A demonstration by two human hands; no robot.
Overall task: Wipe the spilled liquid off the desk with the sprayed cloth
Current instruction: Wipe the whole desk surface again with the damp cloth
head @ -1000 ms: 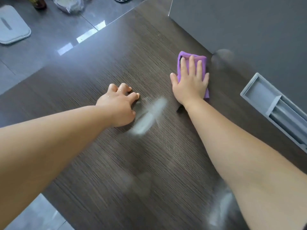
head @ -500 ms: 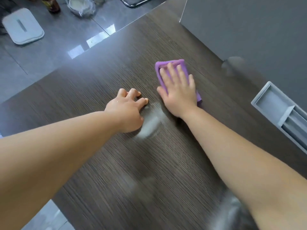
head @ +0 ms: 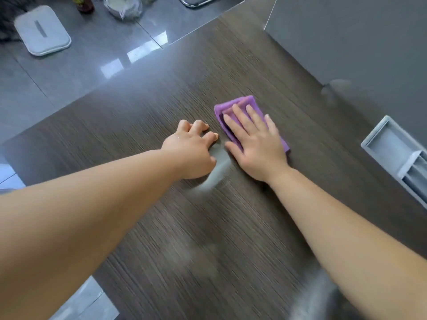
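Right hand (head: 256, 144): flat, fingers straight, pressing purple cloth (head: 248, 101) onto desk (head: 161, 227). Left hand (head: 191, 153): loosely curled, resting on desk, holding nothing. Pale smear (head: 217, 174) between both.

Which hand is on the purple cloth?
The right hand: it lies flat on the purple cloth, fingers straight. The left hand rests on the desk beside it, holding nothing.

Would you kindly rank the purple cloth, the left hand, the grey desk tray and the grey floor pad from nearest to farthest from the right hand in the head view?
From the right hand:
1. purple cloth: under its fingers.
2. left hand: just to its left.
3. grey desk tray: in the desk, far right.
4. grey floor pad: on the floor, top left.
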